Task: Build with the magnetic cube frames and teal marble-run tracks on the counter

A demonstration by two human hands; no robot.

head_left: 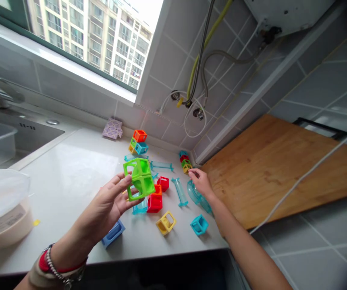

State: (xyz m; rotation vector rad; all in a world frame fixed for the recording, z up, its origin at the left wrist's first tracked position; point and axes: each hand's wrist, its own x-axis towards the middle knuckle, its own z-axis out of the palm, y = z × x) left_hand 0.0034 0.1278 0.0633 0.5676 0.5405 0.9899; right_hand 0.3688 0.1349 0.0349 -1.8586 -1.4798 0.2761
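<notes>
My left hand (113, 197) holds up two joined bright green hollow cube blocks (141, 179), thumb in front and fingers behind. My right hand (200, 182) reaches to the back right, its fingertips closed at the yellow cube block (186, 168). That block is at the near end of a column with green, red (184, 158) and blue blocks. Below my right wrist lies a curved clear-blue tube piece (195, 194). Between the hands are red blocks (154, 203), an orange block (158, 189) and a straight clear-blue tube (179, 191).
Nearer the front edge sit a pale yellow block (166, 222), a light blue block (199, 224) and a dark blue block (113, 233). An orange-topped block stack (140, 135) stands at the back. A wooden board (270, 173) leans right; a lidded tub (4, 209) and sink (40, 137) are left.
</notes>
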